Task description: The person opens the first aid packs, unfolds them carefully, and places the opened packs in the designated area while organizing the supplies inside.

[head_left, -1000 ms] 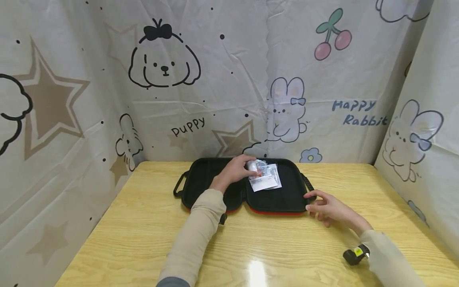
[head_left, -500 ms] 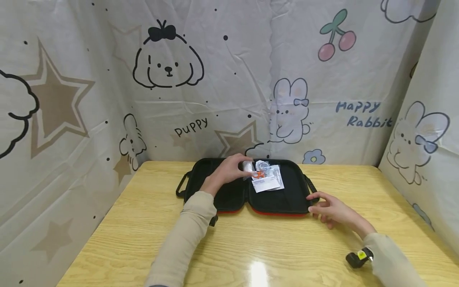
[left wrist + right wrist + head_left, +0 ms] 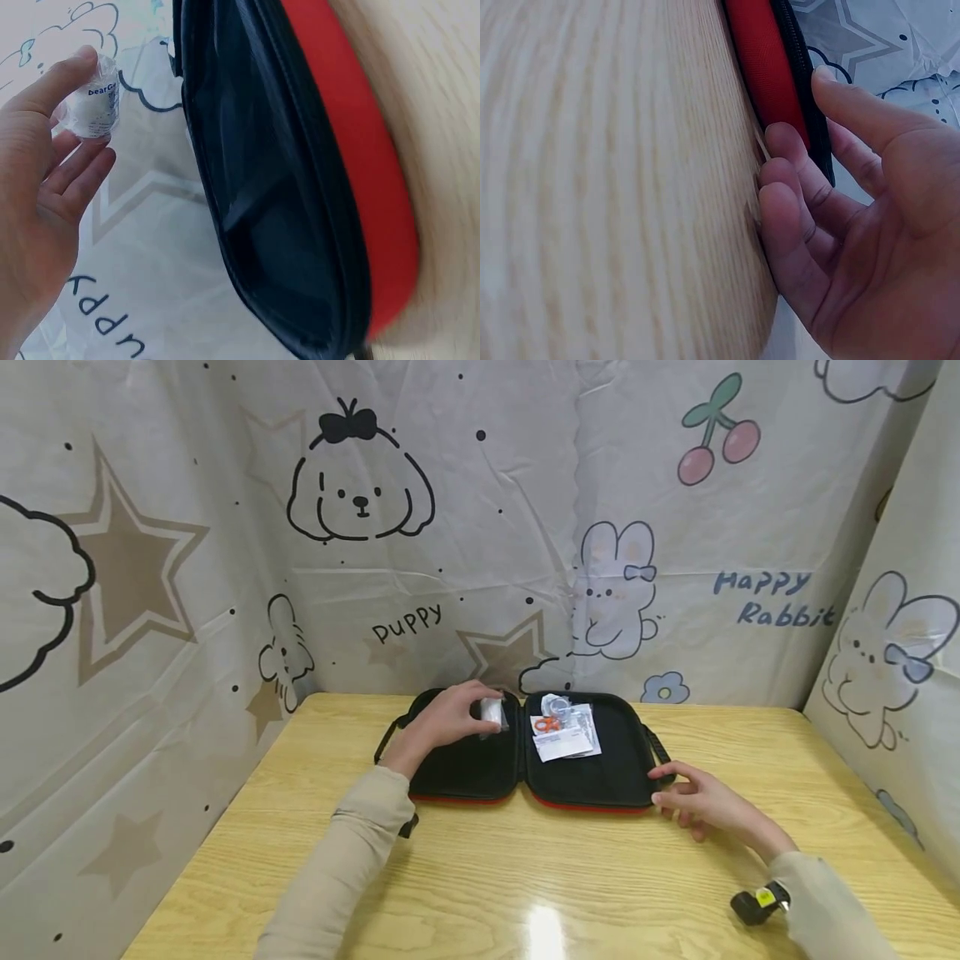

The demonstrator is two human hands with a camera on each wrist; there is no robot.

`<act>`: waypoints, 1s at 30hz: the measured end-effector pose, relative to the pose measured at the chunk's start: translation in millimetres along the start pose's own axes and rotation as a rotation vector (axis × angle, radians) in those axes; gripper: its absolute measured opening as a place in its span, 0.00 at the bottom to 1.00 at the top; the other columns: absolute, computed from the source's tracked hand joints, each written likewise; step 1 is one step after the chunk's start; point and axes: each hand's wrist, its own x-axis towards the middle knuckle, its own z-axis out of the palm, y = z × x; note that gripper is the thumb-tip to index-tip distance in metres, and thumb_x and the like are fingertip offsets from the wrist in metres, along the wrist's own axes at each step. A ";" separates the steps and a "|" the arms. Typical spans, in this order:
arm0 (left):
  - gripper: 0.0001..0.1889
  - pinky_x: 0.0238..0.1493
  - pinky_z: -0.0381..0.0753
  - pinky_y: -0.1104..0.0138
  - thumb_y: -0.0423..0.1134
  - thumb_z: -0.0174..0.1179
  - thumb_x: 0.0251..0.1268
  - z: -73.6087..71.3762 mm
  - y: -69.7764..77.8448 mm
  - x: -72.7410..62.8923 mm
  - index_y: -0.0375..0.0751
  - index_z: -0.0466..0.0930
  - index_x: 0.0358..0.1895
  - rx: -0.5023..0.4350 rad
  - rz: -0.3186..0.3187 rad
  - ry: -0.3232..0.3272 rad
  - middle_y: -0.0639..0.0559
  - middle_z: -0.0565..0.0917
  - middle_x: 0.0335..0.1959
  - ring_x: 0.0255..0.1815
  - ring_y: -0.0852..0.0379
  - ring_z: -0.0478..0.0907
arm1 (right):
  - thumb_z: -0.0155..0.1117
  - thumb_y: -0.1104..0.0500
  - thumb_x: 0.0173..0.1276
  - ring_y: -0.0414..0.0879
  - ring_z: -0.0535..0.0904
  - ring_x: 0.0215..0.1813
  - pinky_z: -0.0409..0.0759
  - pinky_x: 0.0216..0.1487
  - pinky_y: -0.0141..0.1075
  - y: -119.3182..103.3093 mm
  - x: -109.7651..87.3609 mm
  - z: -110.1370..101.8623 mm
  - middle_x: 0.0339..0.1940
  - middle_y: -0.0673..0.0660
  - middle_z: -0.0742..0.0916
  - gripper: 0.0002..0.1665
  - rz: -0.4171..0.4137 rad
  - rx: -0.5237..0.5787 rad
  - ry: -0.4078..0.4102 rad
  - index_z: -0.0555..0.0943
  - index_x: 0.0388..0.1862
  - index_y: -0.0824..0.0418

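An open zippered case [image 3: 592, 789], black inside with a red shell, lies flat on the table. Over its left half, my left hand [image 3: 450, 717] pinches a small white roll [image 3: 94, 112] in clear wrapping between thumb and fingers. Blue print shows on the roll in the left wrist view. My right hand [image 3: 701, 797] grips the case's right edge near the front corner, thumb at the black rim [image 3: 810, 112] and fingers curled by the red side. In the right half rest white packets [image 3: 562, 743] and a small orange looped piece [image 3: 547, 724].
Black carry handles [image 3: 658, 747] stick out at both ends of the case. The wooden table [image 3: 480, 877] ends at a printed cloth backdrop [image 3: 360, 577] behind and at the sides. A wrist camera [image 3: 753, 906] is strapped at my right sleeve.
My left hand has carried the wrapped white roll leftward from the packets to over the case's left half, uncovering the orange piece. My right hand stays at the case's edge.
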 end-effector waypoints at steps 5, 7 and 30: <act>0.29 0.59 0.77 0.57 0.49 0.72 0.57 -7.7 -8.9 -16.0 0.44 0.80 0.62 0.020 -0.018 -0.009 0.48 0.82 0.56 0.52 0.51 0.79 | 0.63 0.54 0.72 0.43 0.74 0.25 0.74 0.18 0.33 0.7 0.7 1.3 0.34 0.60 0.83 0.34 0.000 -0.002 -0.001 0.62 0.71 0.62; 0.30 0.59 0.77 0.57 0.49 0.72 0.57 -10.5 -13.5 -22.6 0.43 0.79 0.63 0.013 -0.024 -0.011 0.47 0.82 0.56 0.52 0.51 0.79 | 0.63 0.53 0.72 0.43 0.74 0.25 0.74 0.18 0.33 1.1 0.8 1.5 0.34 0.60 0.83 0.34 -0.001 -0.005 -0.001 0.62 0.71 0.62; 0.28 0.50 0.78 0.59 0.44 0.73 0.56 -31.9 -50.5 -75.3 0.41 0.80 0.61 0.084 -0.076 -0.223 0.47 0.81 0.53 0.45 0.54 0.77 | 0.63 0.53 0.72 0.43 0.73 0.25 0.73 0.18 0.33 2.1 2.1 0.0 0.34 0.59 0.83 0.34 -0.005 -0.013 -0.001 0.62 0.70 0.61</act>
